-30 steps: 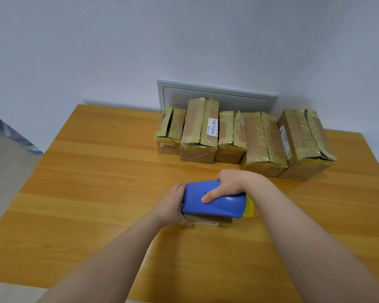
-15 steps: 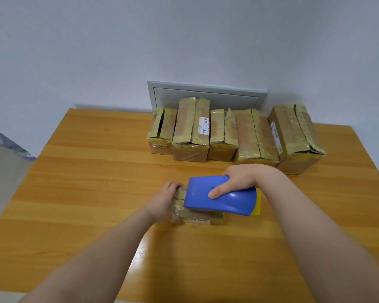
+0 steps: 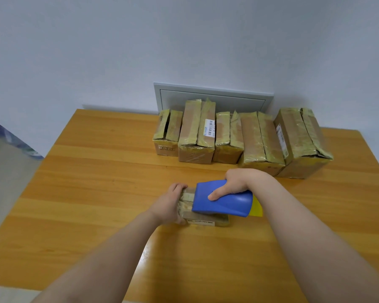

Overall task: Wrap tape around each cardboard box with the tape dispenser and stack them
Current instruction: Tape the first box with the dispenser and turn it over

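small, flat brown cardboard box (image 3: 202, 221), part-covered in yellowish tape, lying on the orange wooden tabletop (image 3: 96, 193) near its middle, well in front of the row of five taped cardboard boxes (image 3: 256, 138) that stands against the wall. your left hand (image 3: 170, 205) grips the box's left end, fingers curled over its far edge. your right hand (image 3: 235, 182) is wrapped round the blue plastic tape dispenser (image 3: 225, 205), which rests on the box's top face with its yellow tail (image 3: 256, 208) pointing right. expect the box to be light and likely to slide or tip under the pull of the tape, so hold it by the short end, clear of the dispenser's path, and press it down onto the tabletop. its walls look thin and may buckle under a hard squeeze, and the taped faces will probably be slick. take the dispenser by its rounded back, as shown here.
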